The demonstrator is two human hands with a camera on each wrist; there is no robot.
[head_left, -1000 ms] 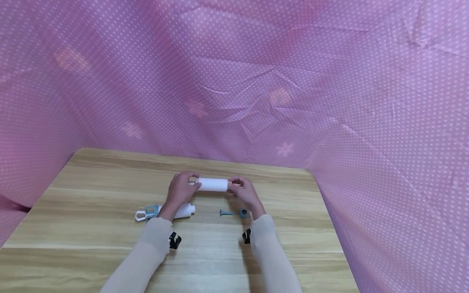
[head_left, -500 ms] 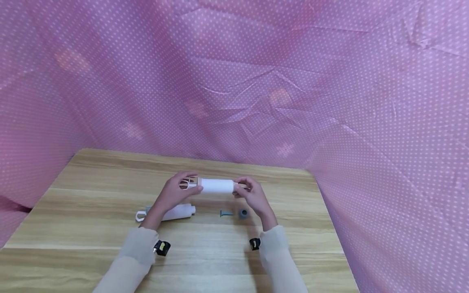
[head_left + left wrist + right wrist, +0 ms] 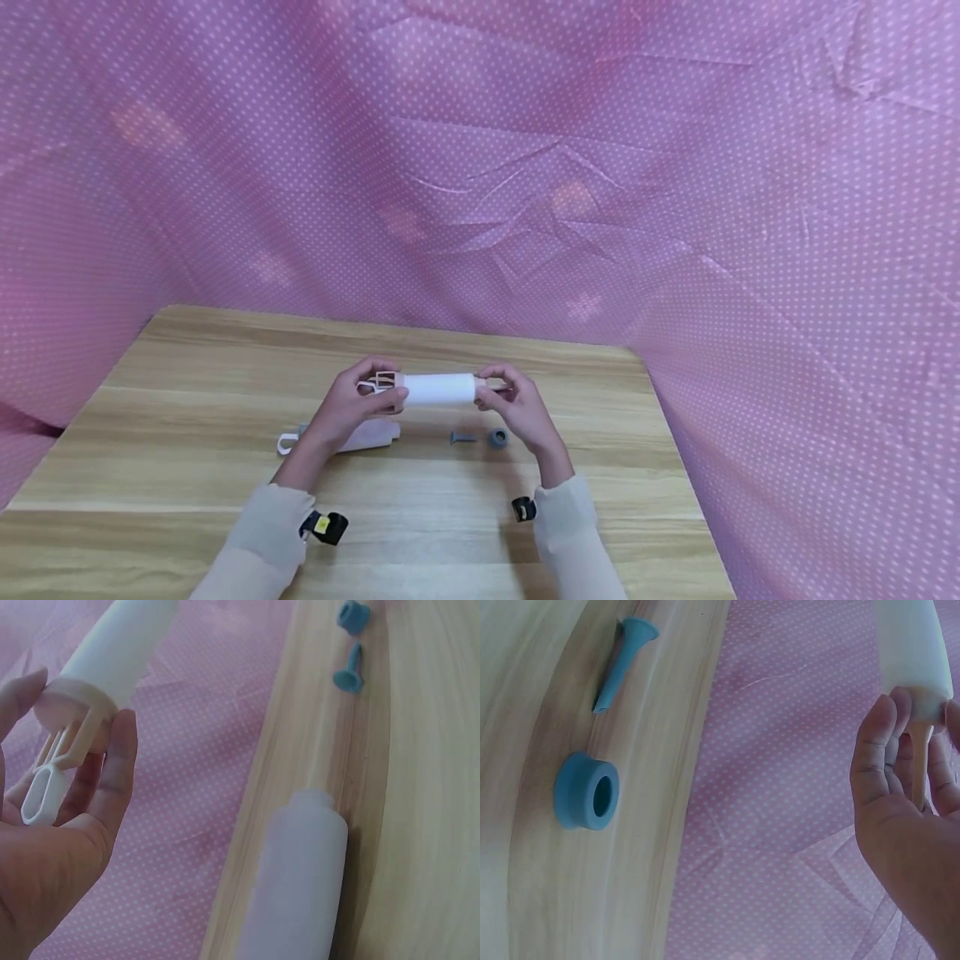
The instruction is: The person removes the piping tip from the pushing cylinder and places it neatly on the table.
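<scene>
A white cylinder with beige end parts is held level above the table between both hands. The left hand grips its beige slotted collar, from which a white loop sticks out. At the other end, the fingers of the right hand pinch the beige cap, whose thin stem points into the palm. Below the left hand lies a second white bottle, partly covered by that hand in the head view.
On the wooden table lie a blue-grey funnel-shaped piece and a blue-grey ring, side by side, nearer the person than the held cylinder. Pink dotted cloth hangs behind and beside the table.
Compared with a second ago, both wrists are farther apart and nearer the person. The cylinder shifted right, then slightly back left and down in the head view, still held at both ends.
</scene>
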